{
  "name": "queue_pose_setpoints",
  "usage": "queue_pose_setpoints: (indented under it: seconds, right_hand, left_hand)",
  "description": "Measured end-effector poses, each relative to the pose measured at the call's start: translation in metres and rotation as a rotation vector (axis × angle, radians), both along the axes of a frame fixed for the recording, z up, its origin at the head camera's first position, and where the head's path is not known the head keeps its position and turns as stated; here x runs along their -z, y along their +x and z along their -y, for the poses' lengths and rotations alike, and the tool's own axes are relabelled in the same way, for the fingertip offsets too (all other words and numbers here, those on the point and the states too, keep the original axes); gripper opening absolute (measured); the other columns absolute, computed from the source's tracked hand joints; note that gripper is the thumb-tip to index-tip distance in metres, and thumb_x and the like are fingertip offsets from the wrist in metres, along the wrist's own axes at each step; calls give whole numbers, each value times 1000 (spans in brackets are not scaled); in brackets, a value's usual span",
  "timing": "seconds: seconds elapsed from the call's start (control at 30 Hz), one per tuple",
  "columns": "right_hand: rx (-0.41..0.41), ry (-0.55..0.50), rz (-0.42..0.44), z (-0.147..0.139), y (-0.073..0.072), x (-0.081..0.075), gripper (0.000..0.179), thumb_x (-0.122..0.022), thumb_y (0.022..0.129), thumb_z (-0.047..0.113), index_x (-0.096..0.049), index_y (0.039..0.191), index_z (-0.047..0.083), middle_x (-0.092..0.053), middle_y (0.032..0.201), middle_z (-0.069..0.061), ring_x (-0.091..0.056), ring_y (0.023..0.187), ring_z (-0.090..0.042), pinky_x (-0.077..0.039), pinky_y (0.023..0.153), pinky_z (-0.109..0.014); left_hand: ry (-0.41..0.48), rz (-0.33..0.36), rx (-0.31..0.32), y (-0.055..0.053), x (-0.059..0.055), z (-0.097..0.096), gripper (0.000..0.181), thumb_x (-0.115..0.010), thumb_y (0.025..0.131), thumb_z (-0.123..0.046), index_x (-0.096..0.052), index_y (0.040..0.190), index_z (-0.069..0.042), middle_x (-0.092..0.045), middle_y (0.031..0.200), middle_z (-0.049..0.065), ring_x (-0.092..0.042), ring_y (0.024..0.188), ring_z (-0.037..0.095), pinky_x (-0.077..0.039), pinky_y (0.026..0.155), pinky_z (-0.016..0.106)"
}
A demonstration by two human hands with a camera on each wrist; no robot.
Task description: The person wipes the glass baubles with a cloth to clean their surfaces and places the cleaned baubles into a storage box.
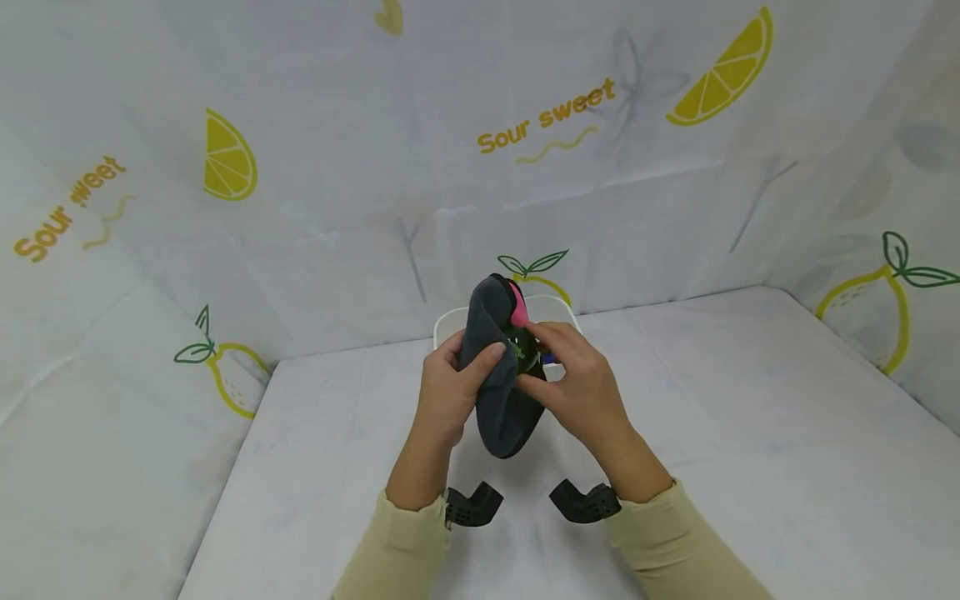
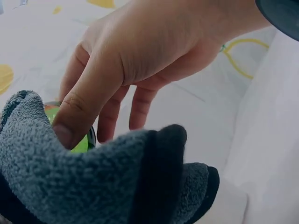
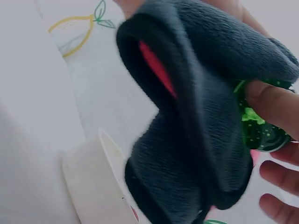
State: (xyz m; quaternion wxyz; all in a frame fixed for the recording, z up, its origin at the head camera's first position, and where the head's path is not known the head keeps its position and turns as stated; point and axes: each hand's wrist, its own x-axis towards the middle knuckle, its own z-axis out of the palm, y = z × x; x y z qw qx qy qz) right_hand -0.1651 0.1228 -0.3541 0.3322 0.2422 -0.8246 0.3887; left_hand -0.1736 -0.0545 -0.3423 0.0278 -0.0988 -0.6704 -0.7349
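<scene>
A dark grey-blue fleecy cloth (image 1: pixel 501 417) with black edging and a patch of pink hangs folded between both hands. My left hand (image 1: pixel 446 387) grips the cloth from the left, its thumb pressed over the near fold. Tucked against the cloth is a shiny green can (image 1: pixel 525 350) with lighter green print, partly covered by the fabric. From the other side my right hand (image 1: pixel 588 371) pinches the can between thumb and fingers. In the right wrist view the can's round end (image 3: pixel 273 139) sticks out of the cloth below the right thumb.
Behind the hands a white bin (image 1: pixel 448 321) stands on the white-covered table (image 1: pixel 720 433), with something blue (image 1: pixel 551 358) showing in it. A white curtain (image 1: pixel 337 167) printed with lemons hangs at the back and sides. Black wrist mounts (image 1: pixel 472 504) sit at both cuffs.
</scene>
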Motion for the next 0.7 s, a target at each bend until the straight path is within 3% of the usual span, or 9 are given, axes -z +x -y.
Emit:
queue_pose_setpoints:
  seconds: [0.2, 0.3, 0.4, 0.7]
  right_hand:
    - [67, 29, -203, 3, -2, 3, 68, -90, 66, 1, -62, 129, 1, -64, 123, -14, -65, 108, -26, -56, 87, -38]
    - [68, 23, -257, 4, -2, 2, 70, -89, 65, -3, -62, 130, 1, -64, 125, -14, -63, 113, -27, -54, 91, -38]
    - [45, 18, -237, 5, -1, 1, 69, -87, 67, -4, -61, 130, 1, -63, 125, -13, -62, 114, -25, -53, 92, -36]
    - [-19, -62, -49, 5, 2, 0, 60, -87, 72, 8, -62, 126, 2, -70, 110, -12, -67, 87, -20, -58, 74, -39]
  left_hand:
    - [34, 11, 24, 0, 0, -2, 48, -75, 88, -28, -62, 128, -7, -68, 109, 15, -69, 93, 20, -58, 82, 35]
    - [32, 13, 41, 0, 1, -1, 48, -75, 88, -29, -61, 129, -8, -68, 111, 14, -69, 95, 19, -58, 84, 35]
    - [22, -1, 45, 0, 1, 0, 47, -75, 88, -29, -62, 129, -10, -68, 109, 14, -68, 95, 20, -58, 85, 35]
    - [-10, -65, 32, 3, -3, 5, 39, -72, 91, -26, -64, 127, -12, -66, 105, 16, -67, 92, 24, -59, 81, 39]
